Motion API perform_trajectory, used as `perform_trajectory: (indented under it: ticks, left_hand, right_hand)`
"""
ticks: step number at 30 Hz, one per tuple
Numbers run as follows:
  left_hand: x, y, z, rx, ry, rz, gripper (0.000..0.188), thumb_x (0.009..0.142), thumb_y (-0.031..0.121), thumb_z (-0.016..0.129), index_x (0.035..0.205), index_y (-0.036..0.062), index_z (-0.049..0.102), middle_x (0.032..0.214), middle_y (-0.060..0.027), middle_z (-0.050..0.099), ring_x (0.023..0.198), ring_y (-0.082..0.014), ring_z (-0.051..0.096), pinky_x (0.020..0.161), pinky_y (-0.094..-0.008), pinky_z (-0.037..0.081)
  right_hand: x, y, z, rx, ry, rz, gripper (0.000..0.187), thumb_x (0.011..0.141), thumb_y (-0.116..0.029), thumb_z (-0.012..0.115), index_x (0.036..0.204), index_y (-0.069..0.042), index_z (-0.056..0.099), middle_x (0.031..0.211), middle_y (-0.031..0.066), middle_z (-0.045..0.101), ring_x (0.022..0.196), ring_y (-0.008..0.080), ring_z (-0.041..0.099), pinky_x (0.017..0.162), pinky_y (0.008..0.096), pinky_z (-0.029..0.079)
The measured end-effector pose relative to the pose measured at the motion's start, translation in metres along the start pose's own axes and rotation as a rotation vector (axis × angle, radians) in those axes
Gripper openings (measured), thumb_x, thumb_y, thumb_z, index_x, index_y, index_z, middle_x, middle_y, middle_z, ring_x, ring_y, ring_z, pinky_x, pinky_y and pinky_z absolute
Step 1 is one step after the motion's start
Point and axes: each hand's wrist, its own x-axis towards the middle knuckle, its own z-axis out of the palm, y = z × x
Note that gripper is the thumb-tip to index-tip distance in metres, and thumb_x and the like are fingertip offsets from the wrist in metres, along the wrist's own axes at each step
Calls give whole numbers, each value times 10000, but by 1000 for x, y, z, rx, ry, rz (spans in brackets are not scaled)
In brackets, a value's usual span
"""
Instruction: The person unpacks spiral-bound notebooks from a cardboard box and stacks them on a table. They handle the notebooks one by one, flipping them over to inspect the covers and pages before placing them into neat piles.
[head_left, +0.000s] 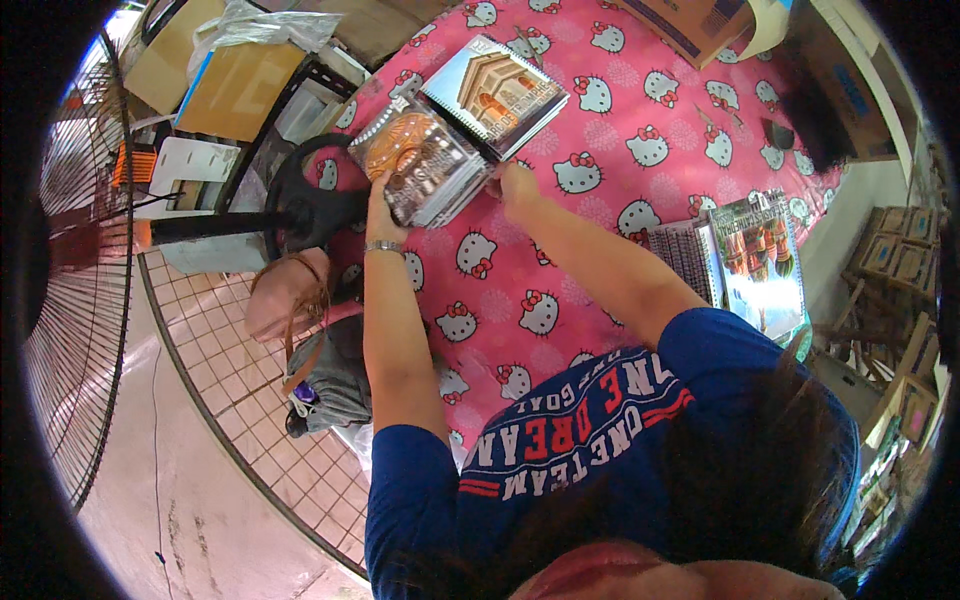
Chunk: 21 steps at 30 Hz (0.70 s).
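A stack of spiral notebooks (420,160) with a brown-patterned top cover lies tilted on the far left part of the pink table. My left hand (384,212) is closed on its near left edge, with the thumb on the cover. At the stack's right corner, my right hand (514,187) is closed, its fingertips against the side of the pages and partly hidden. Just beyond and touching this stack is another pile of spiral notebooks (495,92), its top cover showing an orange building under blue sky.
The table has a pink cartoon-cat cloth (560,240). More spiral notebooks (755,260) stand in piles at the right. Cardboard boxes (690,25) sit at the far side. Left are a black round stand (300,215), a pink bag (290,295) and a large fan (85,270).
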Motion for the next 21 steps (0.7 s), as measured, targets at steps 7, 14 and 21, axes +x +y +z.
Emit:
perform_trajectory:
  ticks: [7, 14, 21]
  left_hand:
    - [-26, 35, 1, 123, -27, -80, 433, 856, 413, 556, 1157, 104, 582, 1098, -88, 652, 980, -285, 622, 860, -517, 478]
    - [-1, 17, -19, 113, -20, -88, 451, 866, 398, 548, 1193, 87, 564, 1125, -98, 644, 1011, -285, 619, 883, -464, 489]
    - [-9, 6, -22, 86, 10, 44, 448, 852, 391, 582, 1164, 69, 569, 1112, -98, 642, 989, -281, 622, 886, -451, 487]
  right_hand:
    - [-34, 31, 32, 48, -69, -4, 335, 775, -198, 578, 1059, -34, 507, 985, 123, 559, 878, 220, 508, 812, 359, 387]
    - [5, 35, -9, 121, -239, 234, 525, 780, -499, 524, 1053, -51, 524, 984, 91, 618, 810, 209, 576, 809, 395, 427]
    - [-21, -18, -2, -426, -529, 278, 767, 804, -683, 437, 1200, -30, 513, 1085, 126, 601, 936, 228, 571, 819, 390, 467]
